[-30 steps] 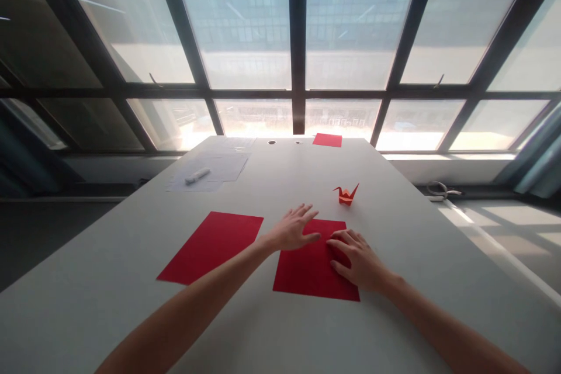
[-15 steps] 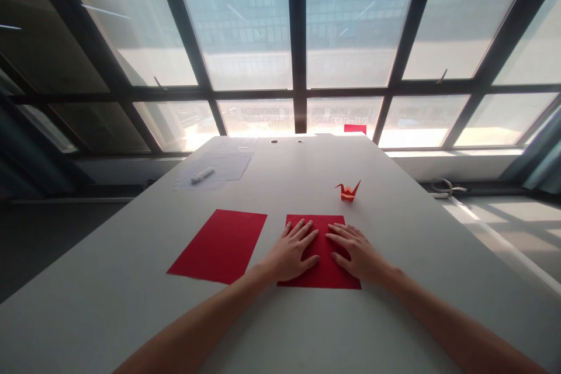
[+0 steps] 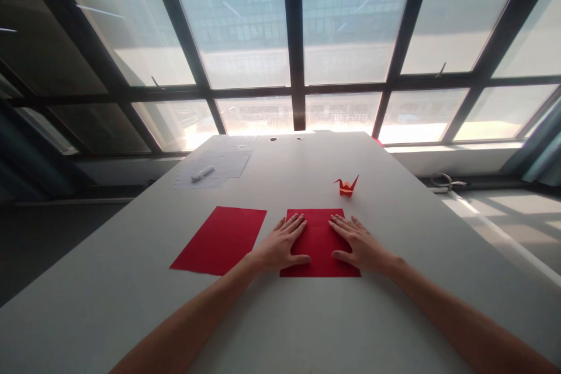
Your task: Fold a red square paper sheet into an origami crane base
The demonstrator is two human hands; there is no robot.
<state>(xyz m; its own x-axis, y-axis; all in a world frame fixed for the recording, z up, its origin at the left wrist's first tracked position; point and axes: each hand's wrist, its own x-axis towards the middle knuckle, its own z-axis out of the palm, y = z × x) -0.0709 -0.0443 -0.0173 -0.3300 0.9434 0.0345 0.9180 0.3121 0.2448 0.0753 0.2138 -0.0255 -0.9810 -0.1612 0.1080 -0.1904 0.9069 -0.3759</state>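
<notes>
A red sheet of paper point(image 3: 319, 245) lies flat on the white table point(image 3: 307, 321) in front of me. My left hand point(image 3: 283, 244) rests on its left side, palm down with the fingers stretched out. On the right side of the same sheet lies my right hand point(image 3: 355, 242), also flat, its thumb pointing inward. A bare strip of red shows between the two hands. To the left, a second red sheet point(image 3: 217, 239) lies at a slant, its lower right corner hidden behind my left forearm. Beyond the right hand stands a folded red paper crane point(image 3: 346, 187).
White papers point(image 3: 232, 165) lie at the far left of the table, with a white marker-like tube point(image 3: 202, 174) on top. A round hole point(image 3: 273, 139) sits near the far edge. Large windows rise behind, and a coiled cable point(image 3: 442, 181) is at the right by the wall.
My hands have slid apart, the left one leftward, uncovering more of the sheet's middle. A red piece in front of the window has dropped down to the right behind the table's far edge.
</notes>
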